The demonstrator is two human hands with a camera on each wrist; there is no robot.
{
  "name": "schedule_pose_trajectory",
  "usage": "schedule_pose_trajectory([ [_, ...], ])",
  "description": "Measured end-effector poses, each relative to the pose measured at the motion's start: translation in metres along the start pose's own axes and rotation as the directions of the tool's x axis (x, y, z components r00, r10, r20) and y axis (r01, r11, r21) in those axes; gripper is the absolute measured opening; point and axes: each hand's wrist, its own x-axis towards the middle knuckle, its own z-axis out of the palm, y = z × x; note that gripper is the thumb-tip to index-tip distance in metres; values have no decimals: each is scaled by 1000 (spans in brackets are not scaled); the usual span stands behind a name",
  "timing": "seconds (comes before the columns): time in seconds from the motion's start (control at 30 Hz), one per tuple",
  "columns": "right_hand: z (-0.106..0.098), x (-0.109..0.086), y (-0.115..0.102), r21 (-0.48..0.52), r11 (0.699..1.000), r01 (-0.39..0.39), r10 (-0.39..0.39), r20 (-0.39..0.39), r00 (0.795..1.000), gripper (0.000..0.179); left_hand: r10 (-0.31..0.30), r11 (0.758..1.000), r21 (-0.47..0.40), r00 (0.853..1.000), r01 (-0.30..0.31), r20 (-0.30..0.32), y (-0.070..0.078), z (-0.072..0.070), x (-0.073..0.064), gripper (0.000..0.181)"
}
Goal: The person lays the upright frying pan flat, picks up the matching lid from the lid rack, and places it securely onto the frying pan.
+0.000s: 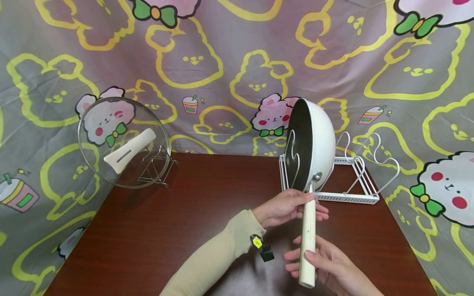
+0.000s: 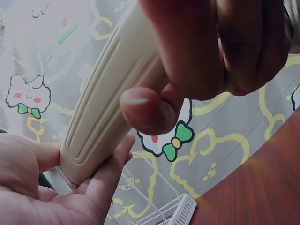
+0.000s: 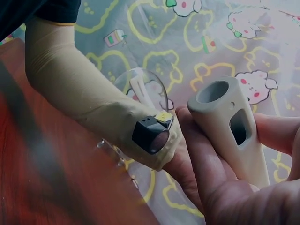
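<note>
The left hand [image 1: 285,207] grasped the upper part of the handle of a deep, round-bottomed pan [image 1: 323,139], white outside and dark inside, its thumb laid across. The right hand [image 1: 329,262] held the same cream, smooth-looking handle [image 1: 308,230] near its lower end, thumb on one side and fingers on the other. On the left wrist, over a beige sleeve [image 1: 211,259], sat a small black device [image 3: 149,135] with a yellow tag [image 1: 257,242] whose dark marks were too small to read.

The handle carried long parallel grooves, an oblong slot and a hollow, open end; a silvery rivet [image 1: 317,176] showed where it met the bowl. The pan stood on edge at the left part of a white metal rack with curved wire dividers [image 1: 344,198], one divider crossing before its dark interior.

Well apart, at the table's far left, a round clear glass lid [image 1: 105,142] with a cream slotted grip [image 1: 129,151] leaned upright in a silvery wire stand [image 1: 163,180]. Beneath lay the reddish-brown table [image 1: 200,185]; behind hung grey cartoon-printed fabric [image 1: 222,41].
</note>
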Motion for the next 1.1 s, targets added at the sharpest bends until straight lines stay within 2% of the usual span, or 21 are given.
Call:
schedule_pose_trajectory([
  [0.27, 1, -3, -5, -42, 997, -71, 69, -45, 997, 28, 12, 1000, 15, 1000, -12, 25, -1, -1, 2, 49],
  [0.53, 2, -5, -7, -57, 988, -147, 141, -100, 985, 25, 7, 999, 35, 1000, -7, -7, -1, 0, 1, 47],
  [1.1, 0, -7, -11, -61, 978, -197, 189, -117, 975, 26, 27, 999, 47, 1000, -27, -7, -1, 3, 1, 48],
])
